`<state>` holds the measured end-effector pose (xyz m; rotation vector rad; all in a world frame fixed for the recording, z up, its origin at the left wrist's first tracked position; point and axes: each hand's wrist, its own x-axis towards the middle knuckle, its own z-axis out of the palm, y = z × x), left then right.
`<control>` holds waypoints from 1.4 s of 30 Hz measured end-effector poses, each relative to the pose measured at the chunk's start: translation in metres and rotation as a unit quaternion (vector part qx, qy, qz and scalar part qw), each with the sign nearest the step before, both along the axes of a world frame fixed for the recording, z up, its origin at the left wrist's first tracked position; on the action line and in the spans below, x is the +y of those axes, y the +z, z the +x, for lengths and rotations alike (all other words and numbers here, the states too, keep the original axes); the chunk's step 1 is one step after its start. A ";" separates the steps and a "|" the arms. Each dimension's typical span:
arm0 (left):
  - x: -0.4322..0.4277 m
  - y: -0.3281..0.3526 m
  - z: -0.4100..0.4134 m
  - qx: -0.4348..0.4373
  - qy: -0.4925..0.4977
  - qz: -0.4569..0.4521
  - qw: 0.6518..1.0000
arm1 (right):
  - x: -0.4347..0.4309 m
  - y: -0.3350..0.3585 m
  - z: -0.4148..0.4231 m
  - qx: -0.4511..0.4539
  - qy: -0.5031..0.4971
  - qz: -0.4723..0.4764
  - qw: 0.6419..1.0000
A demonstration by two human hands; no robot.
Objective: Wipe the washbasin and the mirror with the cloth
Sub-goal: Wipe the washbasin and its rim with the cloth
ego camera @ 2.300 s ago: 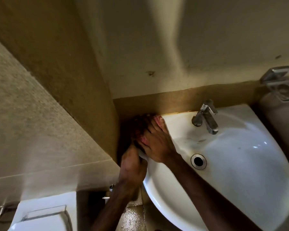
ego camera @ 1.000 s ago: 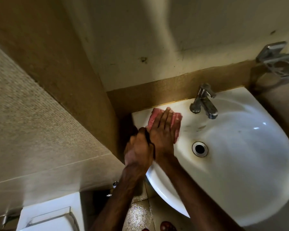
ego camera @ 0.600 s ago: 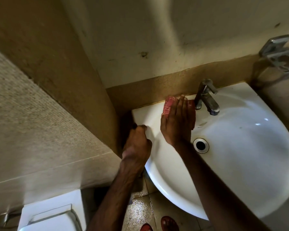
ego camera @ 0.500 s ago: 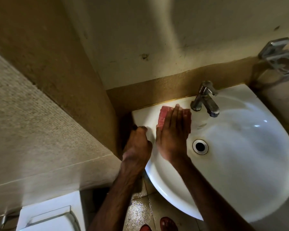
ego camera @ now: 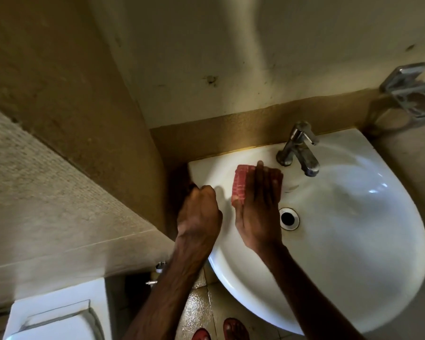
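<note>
Your right hand (ego camera: pixel 258 204) lies flat, fingers straight and together, pressing the folded pink cloth (ego camera: pixel 241 187) onto the washbasin (ego camera: pixel 353 266) ledge, with the tap (ego camera: pixel 298 153) just beyond your fingertips and the drain (ego camera: pixel 288 218) beside your palm. With your left hand (ego camera: pixel 199 214) curled round the rim to brace, press evenly, sweep around the tap's base, then go down toward the drain.

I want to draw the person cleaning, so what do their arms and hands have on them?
Not much! The left forearm and right forearm are bare right to the picture's edge, with no sleeves showing. The left hand and right hand wear no gloves, and I can see no watch, bracelet or ring.
</note>
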<state>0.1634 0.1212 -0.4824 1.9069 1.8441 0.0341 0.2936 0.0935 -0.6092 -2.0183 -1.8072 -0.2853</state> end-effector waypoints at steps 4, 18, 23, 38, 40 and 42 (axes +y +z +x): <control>0.001 -0.006 -0.002 -0.004 0.005 0.006 1.000 | 0.043 0.002 0.035 -0.056 -0.009 0.062 0.996; -0.025 -0.007 -0.004 -0.280 0.209 0.053 0.936 | 0.040 0.025 -0.032 0.055 0.322 -0.001 0.945; -0.023 -0.016 0.002 -0.266 0.209 0.032 0.941 | 0.063 0.027 0.051 -0.059 0.211 -0.006 0.976; -0.029 -0.011 -0.002 -0.282 0.232 0.126 0.922 | 0.051 0.034 -0.006 0.039 0.281 0.020 0.959; -0.024 -0.018 -0.002 -0.278 0.220 0.075 0.932 | 0.061 0.030 0.037 0.005 0.204 0.039 0.978; -0.023 -0.024 -0.004 -0.285 0.206 0.043 0.935 | 0.054 0.027 0.066 0.032 0.123 0.042 0.991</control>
